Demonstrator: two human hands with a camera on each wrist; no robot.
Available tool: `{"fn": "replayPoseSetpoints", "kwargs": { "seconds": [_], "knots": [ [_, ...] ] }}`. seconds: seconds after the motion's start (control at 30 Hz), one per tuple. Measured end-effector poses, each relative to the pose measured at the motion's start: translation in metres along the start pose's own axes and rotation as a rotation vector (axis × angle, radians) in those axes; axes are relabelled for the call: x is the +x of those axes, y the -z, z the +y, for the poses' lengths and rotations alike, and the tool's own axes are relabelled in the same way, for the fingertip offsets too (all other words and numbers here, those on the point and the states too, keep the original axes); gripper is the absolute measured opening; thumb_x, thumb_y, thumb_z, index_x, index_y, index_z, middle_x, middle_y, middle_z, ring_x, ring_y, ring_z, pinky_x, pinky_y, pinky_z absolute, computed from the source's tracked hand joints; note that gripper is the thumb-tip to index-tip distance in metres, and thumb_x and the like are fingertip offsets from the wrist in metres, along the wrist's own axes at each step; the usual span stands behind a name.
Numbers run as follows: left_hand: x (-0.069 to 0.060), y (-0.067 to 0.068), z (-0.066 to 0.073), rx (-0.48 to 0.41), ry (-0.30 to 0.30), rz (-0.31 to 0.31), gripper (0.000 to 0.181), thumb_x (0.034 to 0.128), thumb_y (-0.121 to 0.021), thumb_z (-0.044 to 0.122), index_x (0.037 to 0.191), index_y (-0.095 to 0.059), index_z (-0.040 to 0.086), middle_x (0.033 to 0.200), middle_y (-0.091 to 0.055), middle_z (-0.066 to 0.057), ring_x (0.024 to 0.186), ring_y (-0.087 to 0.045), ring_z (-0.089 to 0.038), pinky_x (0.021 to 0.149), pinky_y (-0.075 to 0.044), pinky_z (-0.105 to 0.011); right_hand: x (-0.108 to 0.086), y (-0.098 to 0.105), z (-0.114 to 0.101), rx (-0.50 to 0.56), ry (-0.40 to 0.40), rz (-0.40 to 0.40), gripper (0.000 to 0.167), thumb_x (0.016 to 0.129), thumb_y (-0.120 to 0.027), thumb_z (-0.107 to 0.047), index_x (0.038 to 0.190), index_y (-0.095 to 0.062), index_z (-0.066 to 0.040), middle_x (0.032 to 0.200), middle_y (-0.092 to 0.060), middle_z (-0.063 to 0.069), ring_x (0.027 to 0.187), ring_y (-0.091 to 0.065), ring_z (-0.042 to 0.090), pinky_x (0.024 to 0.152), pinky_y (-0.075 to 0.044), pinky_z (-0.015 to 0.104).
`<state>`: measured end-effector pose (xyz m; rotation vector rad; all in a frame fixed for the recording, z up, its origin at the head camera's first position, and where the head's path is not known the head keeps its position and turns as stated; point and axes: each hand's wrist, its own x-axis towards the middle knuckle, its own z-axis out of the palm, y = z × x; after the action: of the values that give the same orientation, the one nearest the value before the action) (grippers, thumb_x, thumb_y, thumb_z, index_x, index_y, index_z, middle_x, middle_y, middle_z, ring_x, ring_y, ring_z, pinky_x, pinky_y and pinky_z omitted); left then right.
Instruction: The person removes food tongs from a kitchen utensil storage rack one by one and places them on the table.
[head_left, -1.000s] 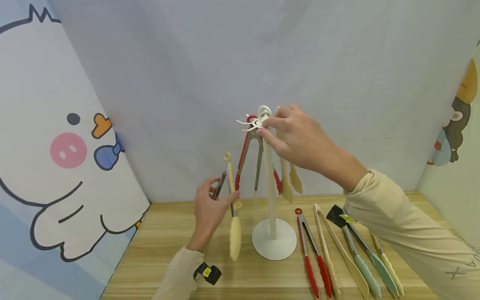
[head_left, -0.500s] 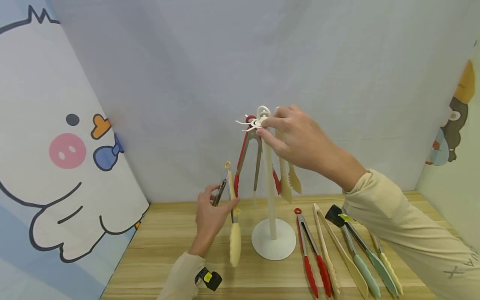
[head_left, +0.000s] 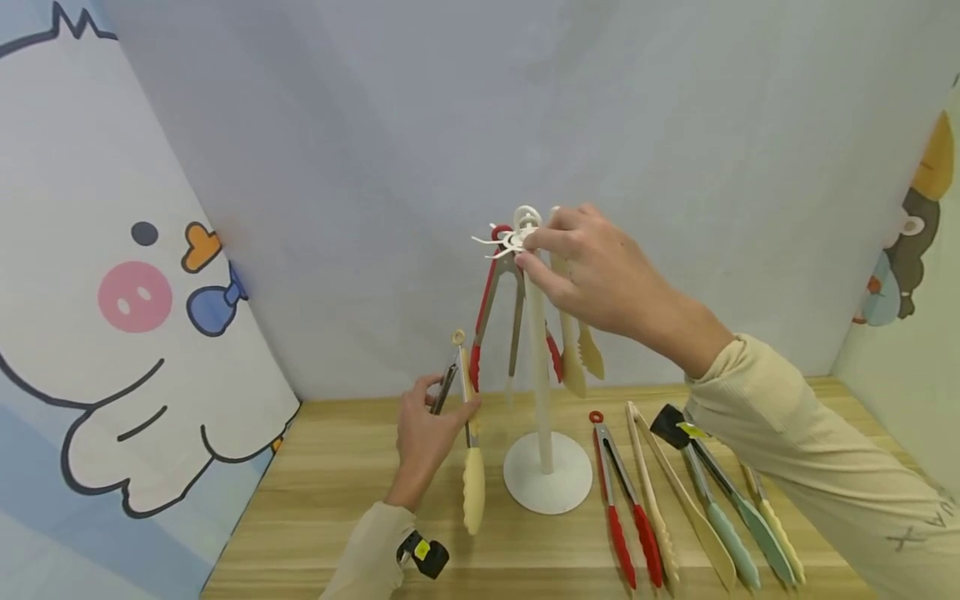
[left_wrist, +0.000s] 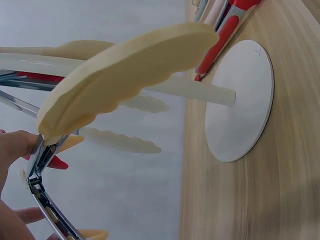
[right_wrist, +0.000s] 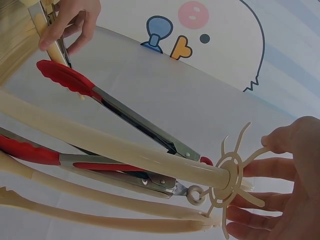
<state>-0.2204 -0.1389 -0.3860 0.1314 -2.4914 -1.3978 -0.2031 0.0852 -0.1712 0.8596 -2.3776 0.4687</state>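
Note:
My left hand holds a pair of tongs with cream scalloped tips and metal arms, left of a white hanging rack. Its arms are spread apart, tips down, as the left wrist view shows with one cream tip up close. High on the rack, my right hand grips the hooked top, thumb against one hook. Red-tipped tongs hang from the rack, and beige tongs hang behind, partly hidden by the right hand.
On the wooden table, right of the rack's base, lie red tongs, beige tongs, green tongs and pale yellow tongs. A grey backdrop stands behind, cartoon panels at both sides.
My left hand has come down slightly with the cream tongs and shifted a little to the right. My right hand keeps its place at the rack's top.

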Motion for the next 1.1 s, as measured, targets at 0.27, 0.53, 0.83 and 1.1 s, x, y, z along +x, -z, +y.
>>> {"fn": "replayPoseSetpoints", "kwargs": {
  "seconds": [0.27, 0.53, 0.83, 1.1],
  "knots": [
    [0.002, -0.007, -0.007, -0.029, 0.024, -0.010, 0.065, 0.0688, -0.081, 0.044, 0.123, -0.058, 0.017, 0.096, -0.049, -0.009, 0.081, -0.044, -0.023, 0.059, -0.034, -0.032, 0.000, 0.001, -0.001, -0.006, -0.013, -0.011, 0.024, 0.095, -0.055, -0.024, 0.102, -0.071, -0.008, 0.091, -0.057, 0.006, 0.081, -0.045, 0.025, 0.070, -0.037, 0.037],
    [0.003, -0.013, -0.016, -0.062, 0.046, -0.023, 0.062, 0.0683, -0.082, 0.039, 0.120, -0.060, 0.013, 0.079, -0.047, -0.007, 0.060, -0.039, -0.018, 0.049, -0.032, -0.030, 0.001, 0.000, -0.001, 0.007, 0.002, 0.001, 0.023, 0.095, -0.055, -0.022, 0.101, -0.071, -0.007, 0.088, -0.056, 0.006, 0.080, -0.044, 0.024, 0.070, -0.036, 0.037],
    [0.001, -0.022, -0.022, -0.022, 0.067, -0.056, 0.061, 0.0670, -0.083, 0.039, 0.118, -0.060, 0.013, 0.075, -0.049, -0.006, 0.058, -0.041, -0.017, 0.047, -0.032, -0.030, 0.001, 0.000, -0.002, -0.003, 0.001, -0.010, 0.024, 0.095, -0.054, -0.022, 0.103, -0.071, -0.007, 0.088, -0.056, 0.006, 0.081, -0.045, 0.025, 0.070, -0.037, 0.037],
    [-0.001, -0.035, -0.032, 0.027, 0.074, -0.056, 0.058, 0.0654, -0.083, 0.038, 0.114, -0.062, 0.014, 0.097, -0.058, -0.009, 0.078, -0.050, -0.022, 0.058, -0.039, -0.034, 0.001, -0.001, -0.002, -0.015, 0.003, 0.000, 0.023, 0.095, -0.054, -0.021, 0.103, -0.071, -0.007, 0.086, -0.054, 0.006, 0.080, -0.044, 0.025, 0.069, -0.037, 0.037]
  ]
}}
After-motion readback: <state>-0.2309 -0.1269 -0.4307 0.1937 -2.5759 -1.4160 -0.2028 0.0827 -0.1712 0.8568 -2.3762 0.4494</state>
